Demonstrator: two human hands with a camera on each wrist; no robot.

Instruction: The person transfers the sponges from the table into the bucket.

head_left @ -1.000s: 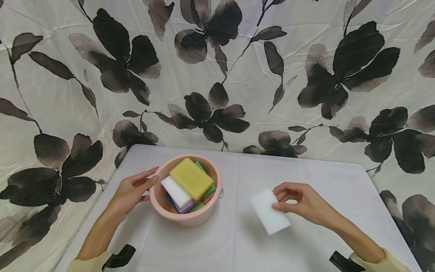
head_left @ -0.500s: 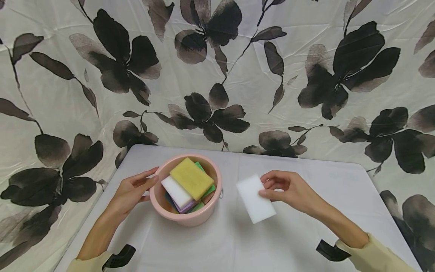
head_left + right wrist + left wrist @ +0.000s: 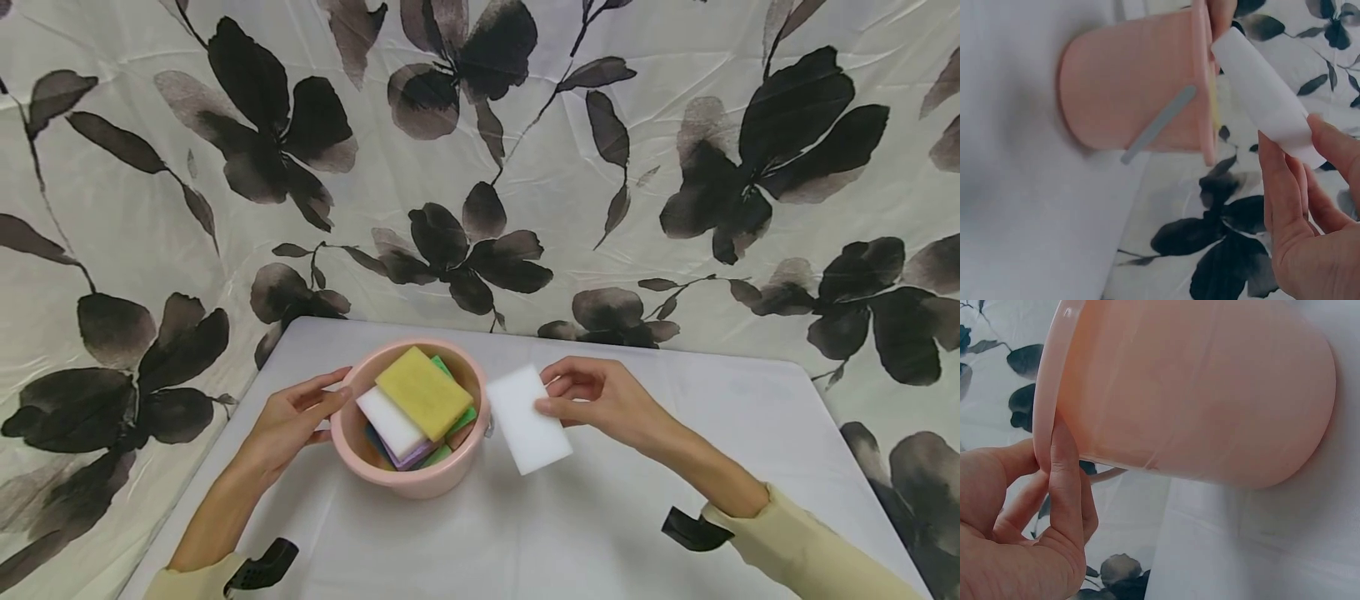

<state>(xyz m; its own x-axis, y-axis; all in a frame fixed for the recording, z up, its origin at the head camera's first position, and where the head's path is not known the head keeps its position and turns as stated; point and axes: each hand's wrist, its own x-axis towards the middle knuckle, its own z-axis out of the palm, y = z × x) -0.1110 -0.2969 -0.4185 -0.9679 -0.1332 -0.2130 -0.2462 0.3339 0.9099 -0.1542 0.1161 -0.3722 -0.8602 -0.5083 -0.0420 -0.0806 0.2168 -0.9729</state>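
Observation:
A pink bucket stands on the white table, filled with sponges. On top lies a yellow sponge, beside a white sponge; green and purple ones show beneath. My left hand pinches the bucket's rim on its left side, thumb and fingers on either side of it in the left wrist view. With thumb and fingers my right hand pinches another white sponge by its right edge. That sponge is held tilted above the table, its left corner overlapping the bucket's right rim in the head view.
The bucket's grey handle hangs down its side. A white cloth covers the table. Behind it hangs a curtain with dark flowers. Each wrist carries a black camera mount.
My right hand has moved left and slightly away from me with the white sponge, bringing it up to the bucket. My left hand and the bucket have stayed put.

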